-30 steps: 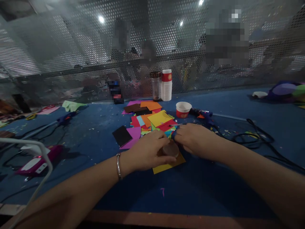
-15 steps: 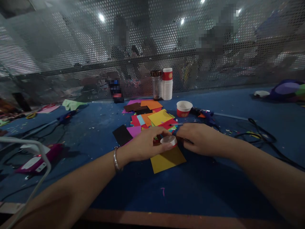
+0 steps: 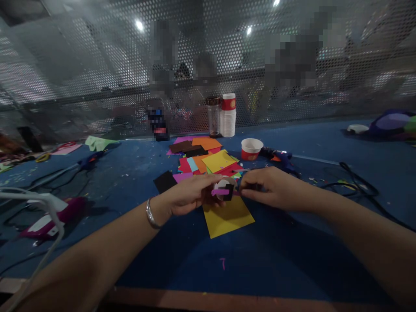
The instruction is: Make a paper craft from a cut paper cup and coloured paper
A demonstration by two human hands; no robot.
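Observation:
My left hand [image 3: 191, 193] is closed around a small paper cup [image 3: 221, 184], tilted so a round white face points towards me. On that face lie a black paper piece [image 3: 229, 190] and a purple strip [image 3: 219, 192] crossing it. Just right of the cup is my right hand [image 3: 264, 188], its fingers curled and pinched at the cup's edge; what they hold is hidden. Beneath both hands a yellow paper sheet [image 3: 227, 219] rests on the blue table [image 3: 182, 264].
Coloured paper sheets [image 3: 217, 160] are piled behind the hands. Further back stand a red-and-white paper cup [image 3: 251, 150], a clear bottle [image 3: 213, 119] and stacked cups [image 3: 228, 119]. Glue guns [image 3: 284, 160] with black cables [image 3: 357, 186] lie on the right; a magenta power strip [image 3: 61, 216] is left.
The cup has been turned in my left hand, so the face with the black piece and purple strip now shows. My right hand has moved slightly and stays beside the cup.

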